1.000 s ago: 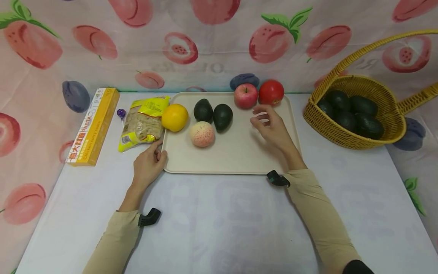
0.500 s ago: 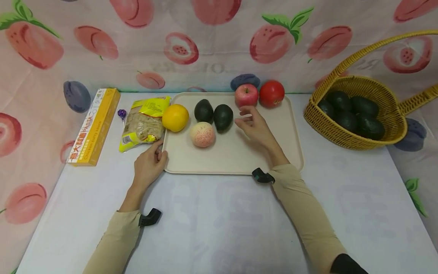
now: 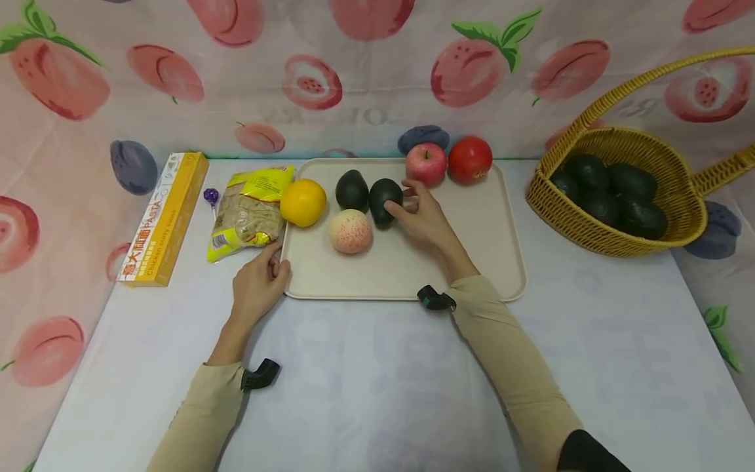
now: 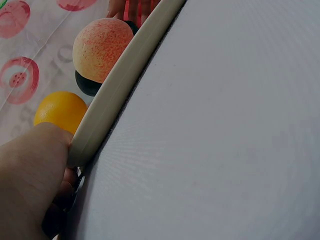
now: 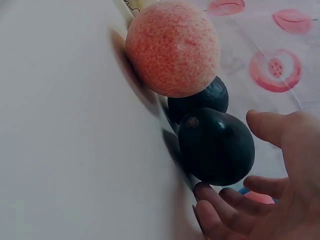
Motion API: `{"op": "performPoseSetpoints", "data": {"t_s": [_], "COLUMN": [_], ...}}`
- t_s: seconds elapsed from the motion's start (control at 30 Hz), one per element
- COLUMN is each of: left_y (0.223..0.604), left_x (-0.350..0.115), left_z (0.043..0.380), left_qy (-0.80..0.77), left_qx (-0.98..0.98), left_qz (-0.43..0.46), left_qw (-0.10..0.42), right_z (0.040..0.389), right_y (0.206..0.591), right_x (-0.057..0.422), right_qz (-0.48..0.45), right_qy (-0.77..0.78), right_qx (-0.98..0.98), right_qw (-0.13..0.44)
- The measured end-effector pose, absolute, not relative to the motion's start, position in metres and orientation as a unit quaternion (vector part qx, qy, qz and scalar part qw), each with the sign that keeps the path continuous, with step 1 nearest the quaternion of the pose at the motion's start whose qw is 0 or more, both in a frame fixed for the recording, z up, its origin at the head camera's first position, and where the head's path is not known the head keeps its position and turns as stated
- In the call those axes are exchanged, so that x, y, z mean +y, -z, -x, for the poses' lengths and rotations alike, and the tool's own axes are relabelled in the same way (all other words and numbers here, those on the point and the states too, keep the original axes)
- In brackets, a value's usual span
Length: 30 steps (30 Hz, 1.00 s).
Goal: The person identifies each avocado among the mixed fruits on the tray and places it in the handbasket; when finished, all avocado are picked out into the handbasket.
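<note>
We gripped the left edge of the pale tray (image 3: 354, 282) on the bench (image 3: 348, 373) with our left hand (image 3: 257, 278), seemingly to steady it, while our right hand (image 3: 426, 219), not yet grasping, spread around the avocado (image 3: 385, 200) just beyond and right of the peach (image 3: 350, 231).

A dark green, nearly black avocado (image 3: 386, 203), glossy and whole, lies on its side in the tray, stem scar facing the near edge, just beside a second avocado (image 3: 351, 190) and a pink-speckled peach (image 3: 350, 231). A right hand (image 3: 429, 221) frames it, thumb and fingers parted. The cream rectangular tray (image 3: 354, 282) sits flat, its left rim held by a left hand (image 3: 257, 282).
</note>
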<state>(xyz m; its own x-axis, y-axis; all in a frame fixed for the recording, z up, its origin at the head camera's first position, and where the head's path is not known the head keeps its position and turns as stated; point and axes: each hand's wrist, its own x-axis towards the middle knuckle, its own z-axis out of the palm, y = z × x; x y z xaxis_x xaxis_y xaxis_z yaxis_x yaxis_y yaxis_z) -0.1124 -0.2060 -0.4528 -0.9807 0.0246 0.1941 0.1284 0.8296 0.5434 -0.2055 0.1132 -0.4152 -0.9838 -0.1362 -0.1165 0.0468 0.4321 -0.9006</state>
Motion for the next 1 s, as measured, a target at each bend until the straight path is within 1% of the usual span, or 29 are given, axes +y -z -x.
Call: {"op": "performPoseSetpoints", "data": {"t_s": [0.5, 0.83, 1.0], "left_y": [0.451, 0.451, 0.450], "left_x": [-0.206, -0.204, -0.205], "left_z": [0.112, 0.112, 0.113], "left_qy": [0.289, 0.287, 0.286], "left_qx": [-0.952, -0.953, -0.953], "left_qz": [0.043, 0.042, 0.044], "left_qw": [0.092, 0.090, 0.093], "right_z": [0.209, 0.203, 0.195], "right_y": [0.417, 0.417, 0.397], "right_x": [0.108, 0.123, 0.130], "right_qz": [0.015, 0.040, 0.066], "right_qy": [0.518, 0.557, 0.576], "right_qx": [0.850, 0.826, 0.812], "right_qw": [0.098, 0.071, 0.063]}}
